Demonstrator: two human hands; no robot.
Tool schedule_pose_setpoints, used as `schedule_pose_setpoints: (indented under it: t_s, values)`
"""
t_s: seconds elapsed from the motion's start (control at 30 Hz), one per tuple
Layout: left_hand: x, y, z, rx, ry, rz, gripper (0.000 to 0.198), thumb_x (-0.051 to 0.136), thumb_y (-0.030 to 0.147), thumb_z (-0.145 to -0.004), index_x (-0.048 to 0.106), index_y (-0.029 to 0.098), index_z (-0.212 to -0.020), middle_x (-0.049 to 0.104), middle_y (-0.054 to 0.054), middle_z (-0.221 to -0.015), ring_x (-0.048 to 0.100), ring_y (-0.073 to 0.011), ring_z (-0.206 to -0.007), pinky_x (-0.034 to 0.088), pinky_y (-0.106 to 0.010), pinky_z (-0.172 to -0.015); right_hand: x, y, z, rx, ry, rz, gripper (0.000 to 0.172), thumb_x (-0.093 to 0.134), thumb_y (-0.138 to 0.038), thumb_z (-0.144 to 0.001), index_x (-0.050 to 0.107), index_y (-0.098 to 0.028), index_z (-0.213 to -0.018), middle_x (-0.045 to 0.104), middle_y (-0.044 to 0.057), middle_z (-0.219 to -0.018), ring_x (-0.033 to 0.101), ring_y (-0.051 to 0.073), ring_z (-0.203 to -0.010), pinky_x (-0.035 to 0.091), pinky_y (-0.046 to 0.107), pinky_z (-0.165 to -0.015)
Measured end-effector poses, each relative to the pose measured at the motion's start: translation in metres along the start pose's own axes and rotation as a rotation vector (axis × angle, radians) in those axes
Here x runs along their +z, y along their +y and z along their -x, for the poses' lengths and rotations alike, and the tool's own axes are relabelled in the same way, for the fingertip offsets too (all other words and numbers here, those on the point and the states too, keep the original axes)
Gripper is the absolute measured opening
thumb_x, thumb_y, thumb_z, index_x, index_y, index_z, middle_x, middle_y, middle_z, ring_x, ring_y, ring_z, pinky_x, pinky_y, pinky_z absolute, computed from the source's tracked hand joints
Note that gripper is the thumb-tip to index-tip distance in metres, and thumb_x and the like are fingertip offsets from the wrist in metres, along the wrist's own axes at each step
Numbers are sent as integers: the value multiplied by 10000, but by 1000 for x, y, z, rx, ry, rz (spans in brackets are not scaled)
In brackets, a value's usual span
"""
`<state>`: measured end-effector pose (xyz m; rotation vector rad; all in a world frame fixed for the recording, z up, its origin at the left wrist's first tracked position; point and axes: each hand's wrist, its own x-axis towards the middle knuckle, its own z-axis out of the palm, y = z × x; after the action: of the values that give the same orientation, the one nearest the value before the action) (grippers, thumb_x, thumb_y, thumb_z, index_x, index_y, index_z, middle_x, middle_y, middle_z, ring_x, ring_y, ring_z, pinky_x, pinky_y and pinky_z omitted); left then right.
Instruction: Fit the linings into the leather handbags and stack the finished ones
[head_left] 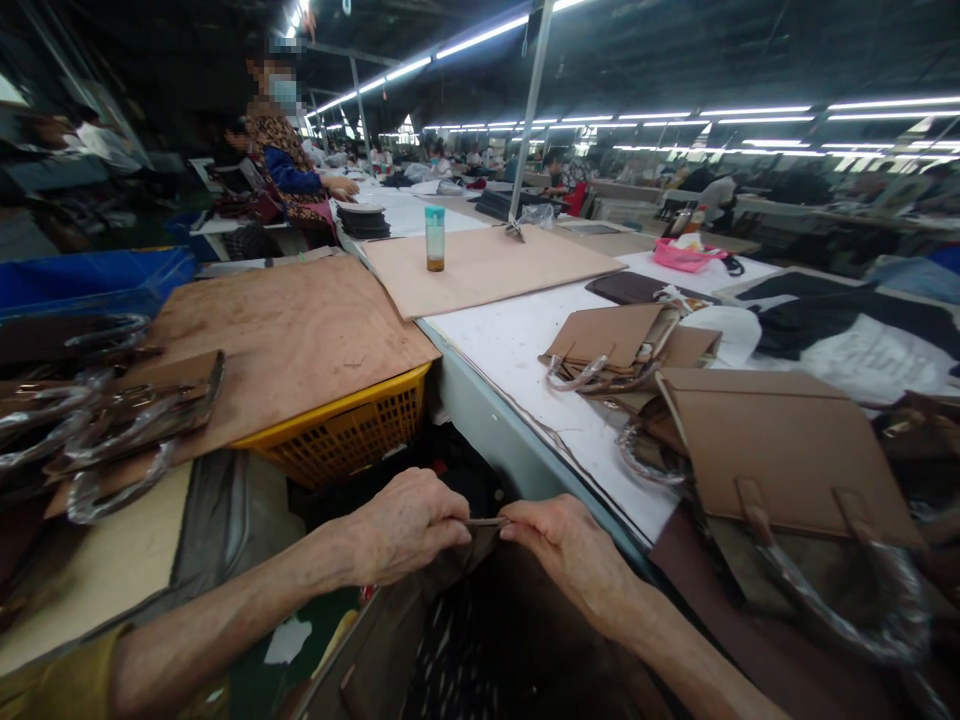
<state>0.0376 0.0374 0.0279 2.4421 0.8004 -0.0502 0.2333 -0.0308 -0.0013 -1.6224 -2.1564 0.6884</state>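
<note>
In the head view, my left hand and my right hand meet near the lower middle. Both pinch the top edge of a brown handbag that rests over my lap, with a short stretch of its edge showing between my fingertips. Most of this bag's body is dark or hidden under my hands and arms. To the right, a larger brown handbag with plastic-wrapped handles lies on the table. Another brown bag with wrapped handles lies behind it.
Left stands a yellow crate under a wooden board, with several wrapped-handle bags alongside. The grey table edge runs close past my right hand. Farther back are a bottle, a pink basket, a metal pole and a standing person.
</note>
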Motion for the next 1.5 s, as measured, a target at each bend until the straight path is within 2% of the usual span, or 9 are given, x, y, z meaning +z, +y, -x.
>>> schedule_pose_setpoints:
  t_s: [0.2,0.37,0.6,0.8,0.93,1.03,1.17,1.4,1.5]
  values:
    - [3,0,1,-11,29,90,222,486,218,-803,559,161,-601,341,57,-487,367,-82,-489,269,-186,-520,4,-4,-2,30,33,130,263,453,-232,-883,619,-215,-680,581,-42,-561,528,119,-547,312,226,-539]
    - [6,1,3,-18,47,107,221,473,219,-806,562,165,-611,373,55,-508,365,-84,-506,271,-188,-536,2,-5,-5,-84,12,-68,145,490,-207,-880,621,-243,-929,662,-37,-808,591,125,-742,361,204,-648]
    - [10,-4,4,-3,73,121,230,475,215,-810,531,158,-594,342,60,-483,348,-74,-487,254,-189,-521,5,-10,-13,-80,-41,128,271,423,-278,-915,589,-203,-714,630,-21,-642,566,124,-596,297,230,-543]
    - [10,-8,4,9,84,118,218,484,215,-808,542,158,-607,346,59,-483,361,-76,-483,261,-188,-518,7,-13,-12,-53,-35,170,267,403,-265,-923,579,-202,-732,642,-12,-678,593,129,-637,314,225,-570]
    - [10,-4,5,-22,80,76,243,464,219,-823,546,159,-602,330,57,-473,344,-79,-465,265,-189,-506,6,-14,-14,-138,-60,161,163,452,-263,-906,605,-226,-863,664,-17,-798,604,133,-730,333,218,-623]
    - [10,-2,7,-14,78,36,241,458,215,-829,545,159,-611,361,53,-486,372,-81,-476,278,-188,-515,5,-17,-17,-171,-63,191,198,429,-232,-906,597,-213,-804,656,-16,-773,598,129,-709,321,222,-600]
    - [10,-3,8,12,76,17,239,470,220,-830,531,156,-608,400,47,-504,407,-80,-499,291,-185,-532,7,-22,-19,-146,-44,230,232,441,-202,-884,561,-199,-686,647,-22,-695,584,118,-628,279,234,-542]
    - [9,-2,3,6,104,24,274,504,216,-817,500,150,-551,294,62,-458,331,-70,-447,260,-186,-491,9,-25,-20,-28,-27,239,254,471,-237,-872,573,-199,-643,639,-18,-606,563,111,-556,252,233,-503]
    - [5,-1,3,-9,59,-2,231,506,217,-810,544,154,-591,395,52,-479,395,-78,-472,281,-182,-500,9,-24,-19,0,-27,174,291,450,-291,-894,590,-202,-655,636,-18,-606,563,114,-568,280,218,-519]
